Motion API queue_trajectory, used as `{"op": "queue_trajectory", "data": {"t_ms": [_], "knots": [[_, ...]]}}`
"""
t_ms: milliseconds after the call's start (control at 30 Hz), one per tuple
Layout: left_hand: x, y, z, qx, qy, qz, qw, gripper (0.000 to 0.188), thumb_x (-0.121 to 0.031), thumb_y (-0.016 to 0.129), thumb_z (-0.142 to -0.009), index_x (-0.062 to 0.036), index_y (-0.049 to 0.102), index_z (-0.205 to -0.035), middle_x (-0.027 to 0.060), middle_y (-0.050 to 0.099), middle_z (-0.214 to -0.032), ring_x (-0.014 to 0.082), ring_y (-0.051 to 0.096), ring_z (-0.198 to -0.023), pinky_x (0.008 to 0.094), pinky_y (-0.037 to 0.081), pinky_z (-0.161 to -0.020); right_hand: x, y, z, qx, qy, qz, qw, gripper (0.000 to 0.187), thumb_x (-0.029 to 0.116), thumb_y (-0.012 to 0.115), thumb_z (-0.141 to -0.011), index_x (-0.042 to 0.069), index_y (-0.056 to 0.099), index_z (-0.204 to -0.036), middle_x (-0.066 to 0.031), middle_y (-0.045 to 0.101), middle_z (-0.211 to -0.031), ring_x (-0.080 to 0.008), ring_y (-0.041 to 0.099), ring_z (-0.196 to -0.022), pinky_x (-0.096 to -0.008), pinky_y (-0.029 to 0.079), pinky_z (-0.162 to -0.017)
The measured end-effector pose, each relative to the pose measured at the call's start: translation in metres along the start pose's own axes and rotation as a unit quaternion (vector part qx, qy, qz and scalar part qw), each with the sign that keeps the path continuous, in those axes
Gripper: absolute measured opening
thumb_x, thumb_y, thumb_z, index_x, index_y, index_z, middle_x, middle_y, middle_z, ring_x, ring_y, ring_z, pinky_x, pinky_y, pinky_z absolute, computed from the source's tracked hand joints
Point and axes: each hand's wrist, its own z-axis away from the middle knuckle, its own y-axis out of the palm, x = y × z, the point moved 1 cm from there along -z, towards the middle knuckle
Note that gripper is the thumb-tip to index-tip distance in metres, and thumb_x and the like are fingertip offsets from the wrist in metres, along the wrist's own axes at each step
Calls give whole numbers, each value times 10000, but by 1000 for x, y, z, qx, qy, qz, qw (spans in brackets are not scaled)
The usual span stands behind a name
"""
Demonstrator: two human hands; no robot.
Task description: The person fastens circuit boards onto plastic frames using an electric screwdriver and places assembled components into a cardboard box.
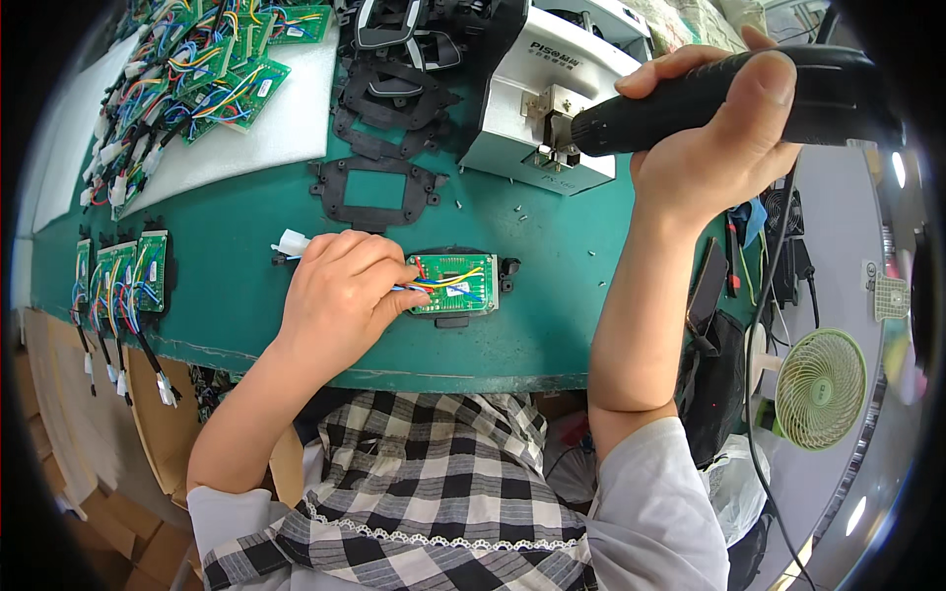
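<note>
Our left hand [345, 283] pinches wires [475, 274] at the left end of the green board [480, 297] on the bench [537, 350]; our right hand [724, 148] clasps the black driver [838, 94]. If our pinch slackens, wires could spring across the board.

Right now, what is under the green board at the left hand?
A black frame shows at the upper, lower and right edges of the green board. The board covers the frame's middle; the left hand partly hides the left side.
</note>
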Motion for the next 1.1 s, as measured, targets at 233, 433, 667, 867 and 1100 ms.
{"op": "queue_trajectory", "data": {"t_ms": [233,433,667,867,1100], "knots": [[2,3,-1,7,-44,5,999,183,-180,756,-695,-84,675,-828,12,614,-846,211,574,-821,350,406,-741,23,-10,37,73,165,-122,976,731,600,397,-882,-49,357,-1215,-166,532,-654,-252,527,-451,-378,471,-431],[5,7,1,-9,-29,6,1000,161,-146,750,-684,-78,643,-783,8,597,-827,212,572,-809,344,408,-723,48,14,86,191,210,-178,942,774,621,417,-871,-33,303,-1269,-170,530,-681,-251,534,-462,-378,483,-435],[4,9,1,-44,-19,-12,999,162,-160,740,-683,-84,622,-765,3,561,-806,200,560,-822,349,425,-739,51,26,98,218,225,-124,942,869,672,539,-806,-43,309,-1243,-149,557,-704,-220,563,-491,-321,516,-482],[8,11,5,-23,-45,-7,999,153,-141,722,-679,-89,613,-773,11,546,-796,205,553,-818,346,432,-734,51,33,105,239,220,-134,936,893,681,558,-791,-48,308,-1242,-136,551,-675,-210,559,-495,-304,495,-480],[9,10,3,-28,-15,-29,999,145,-163,709,-699,-96,611,-783,18,542,-811,208,558,-832,343,433,-728,53,35,105,262,208,-163,928,927,694,585,-769,-54,306,-1240,-118,544,-634,-196,554,-502,-280,466,-477]]}}
